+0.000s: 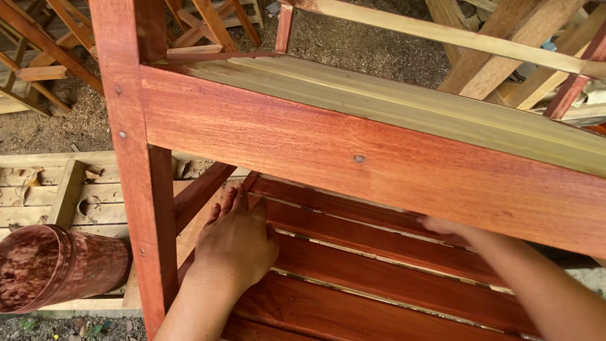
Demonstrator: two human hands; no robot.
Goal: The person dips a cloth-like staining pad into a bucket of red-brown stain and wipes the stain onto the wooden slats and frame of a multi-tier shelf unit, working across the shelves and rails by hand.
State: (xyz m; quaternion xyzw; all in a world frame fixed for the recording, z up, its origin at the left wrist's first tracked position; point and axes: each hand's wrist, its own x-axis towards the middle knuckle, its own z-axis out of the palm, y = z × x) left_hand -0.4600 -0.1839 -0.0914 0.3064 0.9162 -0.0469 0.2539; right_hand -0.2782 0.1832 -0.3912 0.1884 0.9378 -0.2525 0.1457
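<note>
I look down into a reddish wooden frame (353, 151), its broad front rail crossing my view from upper left to lower right, with a pale yellowish board (404, 101) lying along its top. A thick upright post (136, 126) stands at the left, studded with small nail heads.

Below the rail lies a shelf of red slats (379, 271), laid side by side with narrow pale gaps between them. My left hand (237, 243) rests flat on these slats near the left end, palm down, fingers stretched out and close together, gripping nothing. A slanted brace (199, 192) runs just left of that hand, from the post towards the slats.

My right hand (442, 225) reaches in from the lower right, and its fingers go under the front rail, so I cannot tell how its grip stands. The forearm lies over the slats.

At the near left, a brown mottled pot (53, 268) lies on its side, its mouth facing me; the inside shows only dark mottled colour. It rests on a pale platform of planks (38, 189) scattered with shavings. Beyond is sawdust-covered ground (379, 44) and more wooden frames (517, 57).

Open room lies over the slats between my hands.
</note>
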